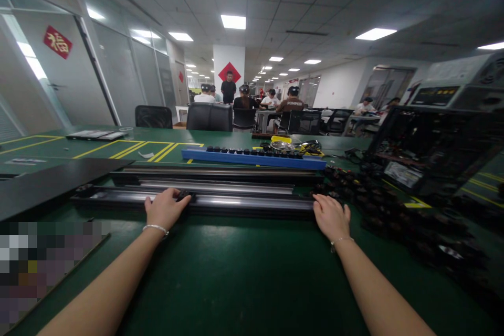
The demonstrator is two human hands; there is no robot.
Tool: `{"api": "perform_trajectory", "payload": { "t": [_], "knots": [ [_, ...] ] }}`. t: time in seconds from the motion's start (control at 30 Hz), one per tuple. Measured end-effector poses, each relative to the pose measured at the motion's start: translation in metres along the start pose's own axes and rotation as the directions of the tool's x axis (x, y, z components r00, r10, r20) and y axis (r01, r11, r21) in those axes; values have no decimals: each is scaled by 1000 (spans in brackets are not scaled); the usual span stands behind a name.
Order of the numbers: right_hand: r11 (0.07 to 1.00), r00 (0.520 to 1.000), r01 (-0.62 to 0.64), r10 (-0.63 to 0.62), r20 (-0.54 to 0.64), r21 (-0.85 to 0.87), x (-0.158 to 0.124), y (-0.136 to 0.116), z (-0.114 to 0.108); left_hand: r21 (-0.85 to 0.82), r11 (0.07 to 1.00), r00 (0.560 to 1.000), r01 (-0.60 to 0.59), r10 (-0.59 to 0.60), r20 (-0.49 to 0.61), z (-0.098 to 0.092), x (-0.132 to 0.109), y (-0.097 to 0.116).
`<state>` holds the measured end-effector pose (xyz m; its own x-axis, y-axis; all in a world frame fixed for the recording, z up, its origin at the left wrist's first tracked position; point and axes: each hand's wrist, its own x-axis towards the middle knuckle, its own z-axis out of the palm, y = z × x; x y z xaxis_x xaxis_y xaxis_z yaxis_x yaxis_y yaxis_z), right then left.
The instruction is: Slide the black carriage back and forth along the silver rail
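Note:
A long black rail (252,205) with a shiny metal strip lies across the green table before me. My left hand (165,209) is closed at its left part, the fingers around a small black block (184,196) on the rail. At the right end, my right hand (331,216) grips the rail, fingers over its top edge; their undersides are hidden. Just behind lie a shorter silver strip (252,189) and another long black rail (224,172).
A blue rack (252,158) holds several black parts. Piled black parts (397,215) lie at right, near an open black case (429,147). A dark flat panel (59,184) is at left. Chairs (209,116) and seated people are beyond the table.

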<state>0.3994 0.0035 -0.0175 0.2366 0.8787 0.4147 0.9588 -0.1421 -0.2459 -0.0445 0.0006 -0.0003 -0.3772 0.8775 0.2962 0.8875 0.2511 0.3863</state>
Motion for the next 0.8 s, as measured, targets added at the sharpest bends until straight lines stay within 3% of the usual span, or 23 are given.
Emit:
{"api": "perform_trajectory", "payload": {
  "t": [0.8],
  "knots": [
    [1000,1000,-2,2,-15,-4,0,-1,2,-24,1000,1000,-17,17,-1,0,-6,8]
  ]
}}
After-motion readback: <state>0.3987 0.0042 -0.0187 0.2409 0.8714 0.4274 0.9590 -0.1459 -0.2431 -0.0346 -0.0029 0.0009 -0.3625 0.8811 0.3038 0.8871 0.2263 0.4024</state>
